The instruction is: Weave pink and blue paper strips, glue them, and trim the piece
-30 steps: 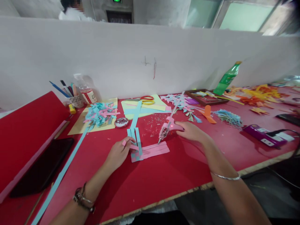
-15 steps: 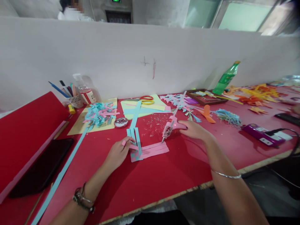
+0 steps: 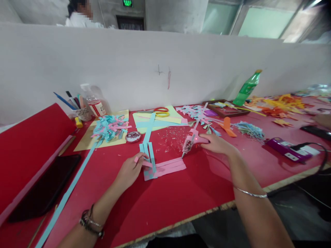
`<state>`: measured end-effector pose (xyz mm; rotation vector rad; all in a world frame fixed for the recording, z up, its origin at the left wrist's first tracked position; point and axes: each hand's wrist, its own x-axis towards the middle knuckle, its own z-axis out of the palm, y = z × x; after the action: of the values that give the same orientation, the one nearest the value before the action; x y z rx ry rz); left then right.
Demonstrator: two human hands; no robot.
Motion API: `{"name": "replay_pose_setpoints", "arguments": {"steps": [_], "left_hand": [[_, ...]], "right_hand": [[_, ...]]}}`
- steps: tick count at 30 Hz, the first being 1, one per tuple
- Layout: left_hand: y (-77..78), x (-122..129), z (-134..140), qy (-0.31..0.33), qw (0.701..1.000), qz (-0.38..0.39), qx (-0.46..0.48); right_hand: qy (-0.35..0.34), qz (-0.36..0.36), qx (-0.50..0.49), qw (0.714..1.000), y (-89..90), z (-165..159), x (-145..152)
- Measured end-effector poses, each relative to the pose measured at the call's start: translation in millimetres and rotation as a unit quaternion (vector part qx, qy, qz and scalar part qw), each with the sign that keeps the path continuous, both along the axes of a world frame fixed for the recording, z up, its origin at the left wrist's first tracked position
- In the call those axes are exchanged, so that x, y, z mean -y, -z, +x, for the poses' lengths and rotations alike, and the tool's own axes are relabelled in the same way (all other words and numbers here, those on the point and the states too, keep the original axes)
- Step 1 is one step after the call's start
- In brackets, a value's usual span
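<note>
My right hand (image 3: 217, 143) is wrapped round a pink glue gun (image 3: 190, 140), a clear glue stick (image 3: 202, 115) rising from its back. The nozzle points down close to the far right corner of several pink paper strips (image 3: 172, 166) lying side by side. These interlace with light blue paper strips (image 3: 152, 155) at their left end. There, my left hand (image 3: 133, 167) has its fingers closed on a loose pink strip (image 3: 147, 164), which is folded up from the woven part. Whether the nozzle touches the paper I cannot tell.
Behind the weave lie scissors (image 3: 161, 112) on yellow paper and a round tin (image 3: 133, 137). Paper scraps (image 3: 110, 128) pile up at left, near a dark tablet-like slab (image 3: 46, 186). At right are a green bottle (image 3: 247, 89), an orange paper piece (image 3: 227, 126) and a purple power strip (image 3: 288, 148).
The glue gun in my right hand has shifted slightly right, its nozzle now nearer the right end of the pink strips. My left hand stays in place on its strip.
</note>
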<state>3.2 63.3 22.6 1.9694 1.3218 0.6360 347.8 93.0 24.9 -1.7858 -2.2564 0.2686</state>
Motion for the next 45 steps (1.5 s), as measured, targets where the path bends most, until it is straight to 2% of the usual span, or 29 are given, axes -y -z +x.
{"name": "replay_pose_setpoints", "arguments": {"steps": [7, 12, 14, 18, 20, 24, 26, 29, 31, 33, 35, 40, 45], "left_hand": [[1.6, -1, 0, -0.001, 1.000, -0.001, -0.001], [0.4, 0, 0, 0.000, 1.000, -0.004, 0.000], [0.1, 0, 0, -0.001, 1.000, -0.005, -0.001], [-0.1, 0, 1, -0.011, 1.000, -0.005, -0.012], [-0.9, 0, 2, -0.005, 1.000, -0.009, -0.006], [-2.4, 0, 2, 0.005, 1.000, -0.021, 0.002], [-1.2, 0, 2, 0.006, 1.000, -0.020, 0.003], [3.6, -1, 1, 0.017, 1.000, -0.009, 0.008], [7.3, -3, 0, 0.023, 1.000, -0.004, 0.012], [10.0, -3, 0, 0.025, 1.000, 0.000, 0.012], [10.7, -3, 0, 0.026, 1.000, 0.004, 0.008], [6.2, -1, 1, 0.043, 0.997, 0.043, -0.043], [2.8, -1, 1, 0.057, 0.991, 0.082, -0.086]], "right_hand": [[0.055, 0.047, -0.027, 0.997, -2.0, 2, -1], [0.160, 0.101, -0.102, 0.977, 4.2, -16, -9], [0.175, 0.086, -0.129, 0.972, 9.5, -23, -14], [0.143, 0.032, -0.139, 0.979, 18.7, -30, -19], [0.137, 0.065, -0.144, 0.978, 18.8, -30, -19], [0.140, 0.183, -0.165, 0.959, 9.2, -40, -13], [0.097, 0.184, -0.201, 0.957, 3.6, -52, -8], [-0.041, 0.076, -0.283, 0.955, -0.7, -72, -1], [-0.116, 0.002, -0.324, 0.939, -1.6, -81, 3], [-0.158, -0.064, -0.348, 0.922, -3.1, -84, 5], [-0.175, -0.098, -0.336, 0.920, -5.8, -83, 7], [-0.204, -0.030, -0.235, 0.950, -11.3, -81, 12], [-0.227, -0.026, -0.156, 0.961, -5.6, -96, 16]]}}
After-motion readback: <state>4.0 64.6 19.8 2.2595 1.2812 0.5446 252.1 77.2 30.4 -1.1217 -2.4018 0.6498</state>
